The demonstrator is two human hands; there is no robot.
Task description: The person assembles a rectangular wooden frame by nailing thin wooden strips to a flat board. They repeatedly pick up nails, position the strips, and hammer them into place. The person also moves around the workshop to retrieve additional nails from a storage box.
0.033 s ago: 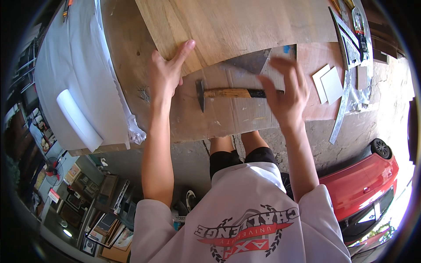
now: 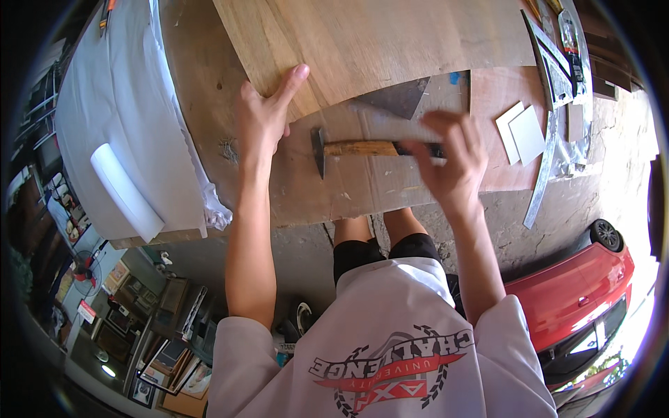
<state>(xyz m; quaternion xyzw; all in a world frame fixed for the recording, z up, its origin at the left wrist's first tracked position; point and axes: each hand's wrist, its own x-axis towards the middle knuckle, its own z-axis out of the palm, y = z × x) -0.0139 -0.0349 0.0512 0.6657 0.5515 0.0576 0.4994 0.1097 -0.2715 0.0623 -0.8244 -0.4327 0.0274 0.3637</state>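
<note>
A large pale wooden board (image 2: 376, 42) lies on a brown workbench (image 2: 293, 198). My left hand (image 2: 263, 118) rests flat on the board's near corner, fingers spread, gripping nothing. Just in front of the board a hammer (image 2: 359, 148) lies on the bench, its metal head to the left and its wooden handle running right. My right hand (image 2: 451, 159) hovers over the dark end of that handle with the fingers apart and slightly blurred; whether it touches the handle is unclear.
A white sheet (image 2: 118, 90) and a white roll (image 2: 125, 191) cover the bench's left end. A grey triangular scrap (image 2: 398, 97), two white square pieces (image 2: 521, 131), a metal strip (image 2: 546, 177) and a framing square (image 2: 550, 59) lie to the right. A red car (image 2: 578, 296) stands below.
</note>
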